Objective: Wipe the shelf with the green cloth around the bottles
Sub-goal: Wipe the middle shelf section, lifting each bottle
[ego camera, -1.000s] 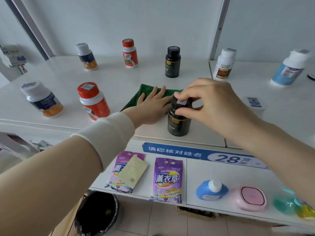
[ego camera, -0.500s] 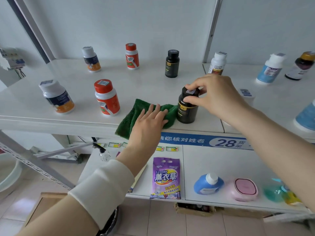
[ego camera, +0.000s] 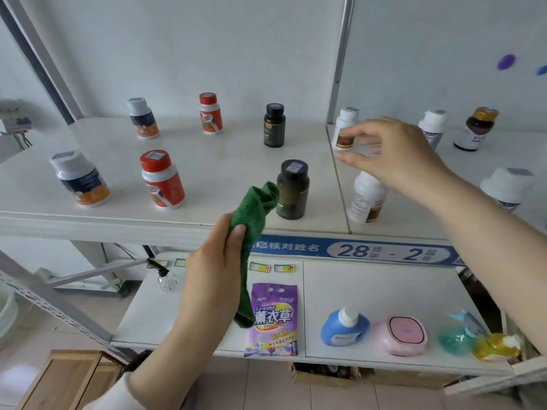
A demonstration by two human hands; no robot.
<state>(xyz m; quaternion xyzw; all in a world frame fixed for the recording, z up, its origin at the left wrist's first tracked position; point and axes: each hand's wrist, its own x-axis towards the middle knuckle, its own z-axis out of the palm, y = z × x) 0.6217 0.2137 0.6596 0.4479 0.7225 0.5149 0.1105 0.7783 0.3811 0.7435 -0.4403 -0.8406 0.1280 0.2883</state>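
Left grip [ego camera: 213, 270] clutches green cloth [ego camera: 251, 220], bunched, off the shelf [ego camera: 207, 173], at the front edge beside black bottle [ego camera: 293, 190]. Right grip [ego camera: 396, 155] empty, fingers loose, above white bottle [ego camera: 367, 199]. Probably mid-task: right section looks left to wipe.

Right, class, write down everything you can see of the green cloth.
The green cloth is dark green with a fuzzy, towel-like pile. It is bunched into a long, loose roll, held upright in the air at the front edge of the shelf. The left hand grips its middle, thumb across it. Its crumpled top end overlaps the dark bottle; whether they touch cannot be told. Its lower end hangs free below the shelf edge.
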